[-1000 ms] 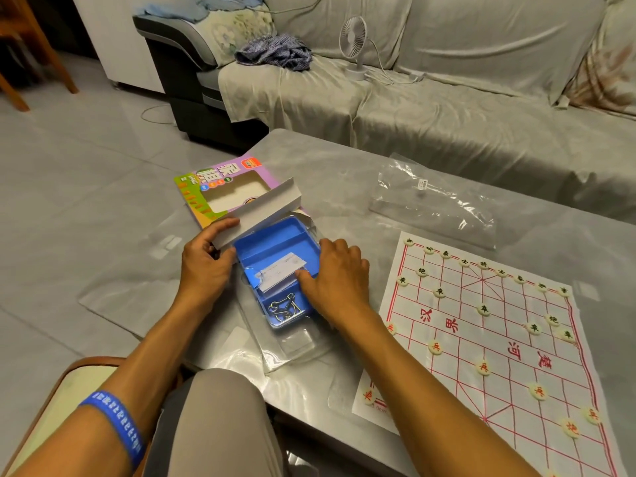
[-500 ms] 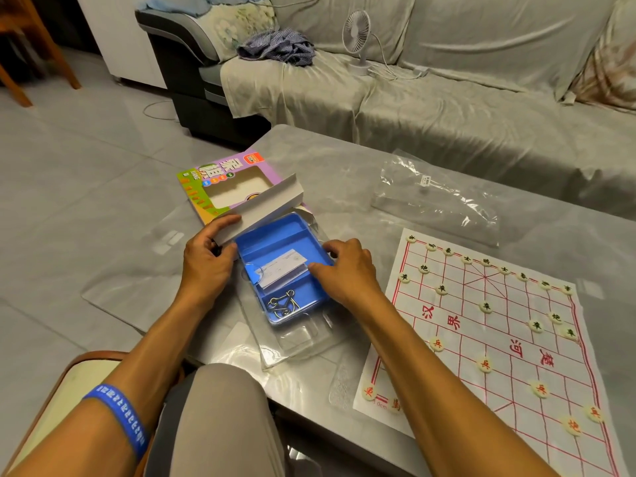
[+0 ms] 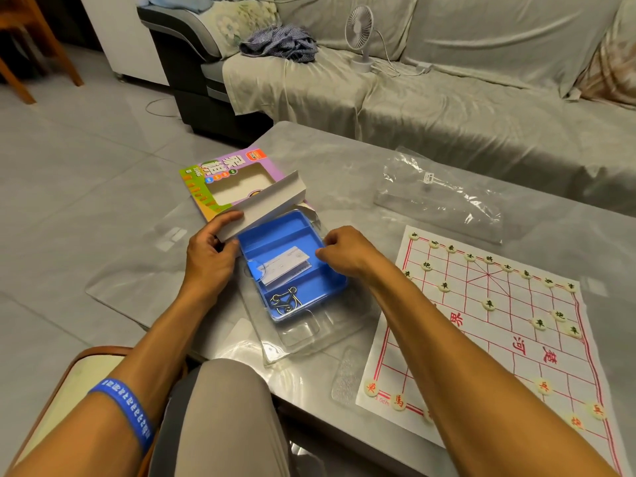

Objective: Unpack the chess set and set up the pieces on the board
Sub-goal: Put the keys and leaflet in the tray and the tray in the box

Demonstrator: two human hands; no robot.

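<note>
Tabletop: left hand grips box flap, right hand pinches blue tray (both fingers curled).

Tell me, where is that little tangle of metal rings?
The metal rings lie in the near compartment of the blue tray, just below the white card, between the person's two forearms.

Box flap overhangs blue tray; tabletop beyond bare.

Evenly lit, soft indoor light, faint shadows. Pale glare on the glossy tabletop. Sharp centre; wide-angle bending at edges.
</note>
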